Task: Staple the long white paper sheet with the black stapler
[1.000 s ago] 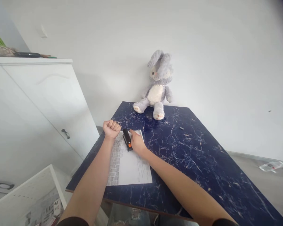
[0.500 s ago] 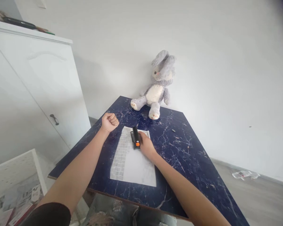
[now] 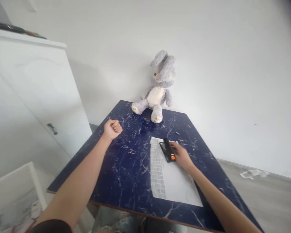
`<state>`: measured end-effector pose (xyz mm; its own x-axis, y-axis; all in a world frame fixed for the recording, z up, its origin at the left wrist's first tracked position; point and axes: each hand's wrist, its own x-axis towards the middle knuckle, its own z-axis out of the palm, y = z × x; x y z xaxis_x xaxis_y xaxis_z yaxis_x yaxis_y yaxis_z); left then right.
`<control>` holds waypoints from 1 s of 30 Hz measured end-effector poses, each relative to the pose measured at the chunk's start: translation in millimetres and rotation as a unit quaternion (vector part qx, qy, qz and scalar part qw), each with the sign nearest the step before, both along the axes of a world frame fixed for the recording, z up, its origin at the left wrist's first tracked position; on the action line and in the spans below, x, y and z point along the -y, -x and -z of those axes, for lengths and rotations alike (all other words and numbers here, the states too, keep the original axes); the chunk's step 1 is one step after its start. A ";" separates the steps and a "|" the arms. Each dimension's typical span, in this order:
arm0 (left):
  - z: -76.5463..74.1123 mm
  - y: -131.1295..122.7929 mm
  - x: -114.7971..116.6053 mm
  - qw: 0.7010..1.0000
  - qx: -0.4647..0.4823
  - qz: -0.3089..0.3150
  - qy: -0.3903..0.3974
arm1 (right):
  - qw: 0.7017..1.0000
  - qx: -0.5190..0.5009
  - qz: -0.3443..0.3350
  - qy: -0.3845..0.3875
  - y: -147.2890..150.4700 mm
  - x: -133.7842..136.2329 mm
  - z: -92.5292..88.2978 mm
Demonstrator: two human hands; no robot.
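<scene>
My right hand (image 3: 182, 156) is closed on a black stapler (image 3: 169, 150) with an orange end piece. The stapler rests on the upper part of a white paper sheet (image 3: 180, 184), which has a grey brick-like pattern along its left side. The sheet lies at a slant on the right half of the dark blue marbled table (image 3: 126, 181). Over the table's left side, my left hand (image 3: 113, 129) is curled into a fist, with nothing visible in it.
A grey plush rabbit (image 3: 156, 97) sits at the table's back edge against the wall. A small grey bar (image 3: 177, 133) lies beyond the paper. To the left stand a white cabinet (image 3: 38, 97) and a white-framed bin (image 3: 35, 181). Crumpled plastic (image 3: 253, 173) lies on the floor.
The paper and the stapler have slid right across the table with my right hand and turned slightly. My left fist stays at about the same place. The view has shifted a little.
</scene>
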<state>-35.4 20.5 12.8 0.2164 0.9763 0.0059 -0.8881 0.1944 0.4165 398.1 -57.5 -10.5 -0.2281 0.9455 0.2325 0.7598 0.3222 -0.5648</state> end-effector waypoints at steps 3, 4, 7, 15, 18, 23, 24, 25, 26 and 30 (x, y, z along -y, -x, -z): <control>-0.9 0.3 -0.5 0.999 -0.022 0.021 -0.017 | 0.990 0.046 0.122 -0.056 -0.5 -30.7 4.4; -1.2 1.1 -0.9 0.999 -0.024 0.020 -0.028 | 0.982 0.072 0.159 -0.070 1.1 -41.3 4.6; -2.1 4.3 0.0 0.998 -0.020 0.006 -0.061 | 0.965 0.153 0.210 -0.019 8.3 -65.8 5.7; -2.0 16.3 3.6 0.998 0.025 -0.010 -0.054 | 0.950 0.266 0.158 0.041 64.9 -91.3 21.7; -0.1 21.3 3.2 0.995 0.043 -0.018 -0.084 | 0.947 0.289 0.136 0.033 112.8 -89.2 14.2; 0.7 26.5 3.8 0.991 0.060 -0.036 -0.112 | 0.947 0.268 0.176 0.021 195.8 -92.8 3.6; 0.3 27.0 3.8 0.991 0.062 -0.039 -0.115 | 0.949 0.261 0.174 0.023 210.4 -95.2 3.5; -0.2 27.4 3.9 0.990 0.063 -0.042 -0.118 | 0.953 0.254 0.164 0.024 224.4 -98.2 4.0; -0.6 27.5 4.0 0.990 0.064 -0.044 -0.119 | 0.957 0.248 0.146 0.023 237.9 -101.4 5.0; -1.9 27.9 4.5 0.989 0.061 -0.050 -0.127 | 0.975 0.219 0.036 0.012 286.5 -116.1 8.0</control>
<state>-63.3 16.0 14.7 0.1004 0.9563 0.2745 -0.9446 0.0049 0.3283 111.7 58.7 -18.5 -0.2330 0.9668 0.1051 0.9500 0.2494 -0.1880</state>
